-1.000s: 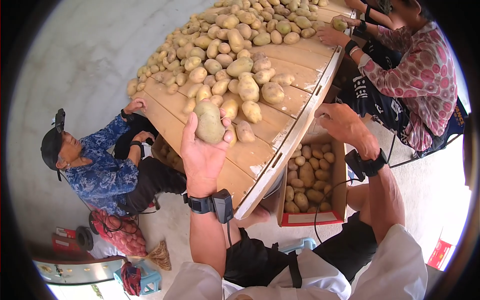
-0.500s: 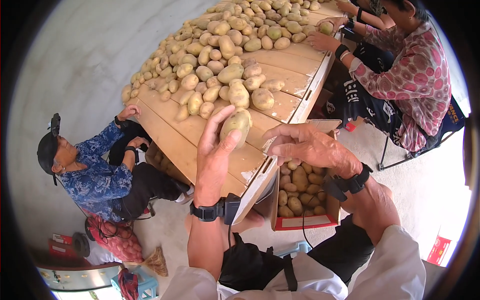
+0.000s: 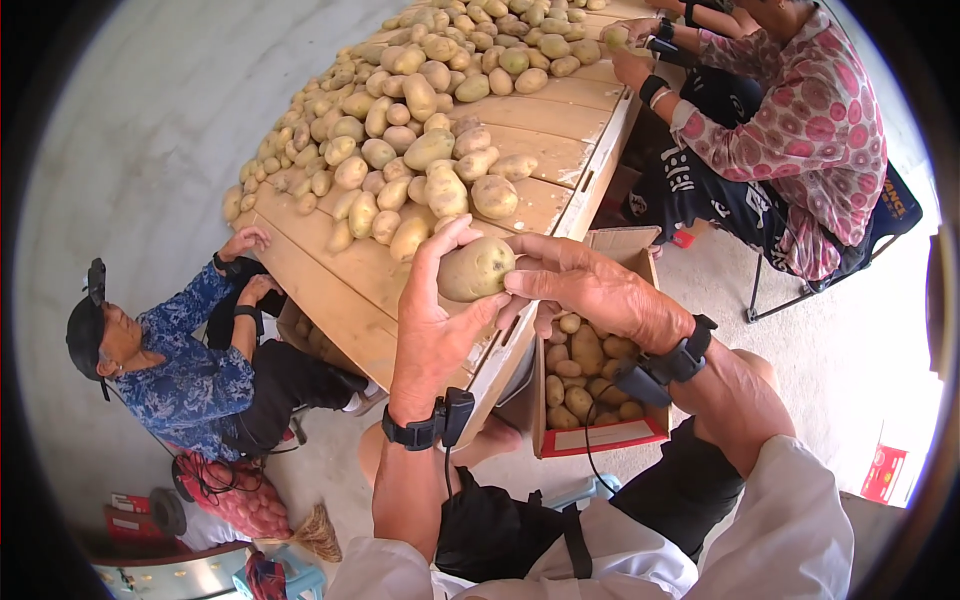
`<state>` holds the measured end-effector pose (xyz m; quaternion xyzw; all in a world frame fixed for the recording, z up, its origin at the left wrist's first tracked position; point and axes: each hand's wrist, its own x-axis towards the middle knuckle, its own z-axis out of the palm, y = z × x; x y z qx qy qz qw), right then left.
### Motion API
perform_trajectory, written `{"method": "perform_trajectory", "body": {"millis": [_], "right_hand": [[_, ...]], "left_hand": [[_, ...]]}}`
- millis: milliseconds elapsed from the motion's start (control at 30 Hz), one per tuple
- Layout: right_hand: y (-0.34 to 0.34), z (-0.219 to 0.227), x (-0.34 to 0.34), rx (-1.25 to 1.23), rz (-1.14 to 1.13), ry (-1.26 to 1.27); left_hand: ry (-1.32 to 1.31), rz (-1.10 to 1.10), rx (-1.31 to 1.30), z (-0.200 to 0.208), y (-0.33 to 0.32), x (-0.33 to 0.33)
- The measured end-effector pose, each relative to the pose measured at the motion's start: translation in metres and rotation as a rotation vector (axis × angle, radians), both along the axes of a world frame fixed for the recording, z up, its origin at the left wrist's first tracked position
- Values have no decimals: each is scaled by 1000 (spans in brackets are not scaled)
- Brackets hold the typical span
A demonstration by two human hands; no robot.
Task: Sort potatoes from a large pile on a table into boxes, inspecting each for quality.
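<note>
A yellowish-brown potato [image 3: 476, 269] is held up in front of me, above the near corner of the wooden table. My left hand [image 3: 437, 300] wraps around its left side, the thumb along its underside. From the right, my right hand [image 3: 590, 285] grips the same potato's right end, thumb on the near face and forefinger over the top. Some of its fingers are hidden behind. Beyond my hands a big heap of potatoes [image 3: 418, 97] covers much of the tabletop [image 3: 340, 280]. Below my right wrist stands a cardboard box [image 3: 600, 436] holding many potatoes.
At the left sits a person [image 3: 195, 360] in a blue patterned shirt; another person [image 3: 790, 140] in a red-patterned top handles a potato at the right. A red mesh sack [image 3: 245, 497], a broom [image 3: 317, 532] and a blue stool [image 3: 290, 572] are on the floor lower left.
My right hand has closed in leftward onto the potato, which has tipped from upright to lying more sideways. The view has shifted slightly, moving the table and heap up-left.
</note>
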<state>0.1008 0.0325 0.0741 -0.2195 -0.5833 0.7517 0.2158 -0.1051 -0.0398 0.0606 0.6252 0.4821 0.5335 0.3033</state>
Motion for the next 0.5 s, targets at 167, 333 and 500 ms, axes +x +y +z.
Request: {"method": "perform_trajectory", "body": {"millis": [167,333,500], "right_hand": [[4,-7,-1,-41,2,25],[1,-11,-4,62,-34,-36],[2,-11,-6,122,-152,-121]], "left_hand": [[88,35,31,-2,1,3],[169,65,-7,-2,0,4],[197,61,-9,-6,1,6]]}}
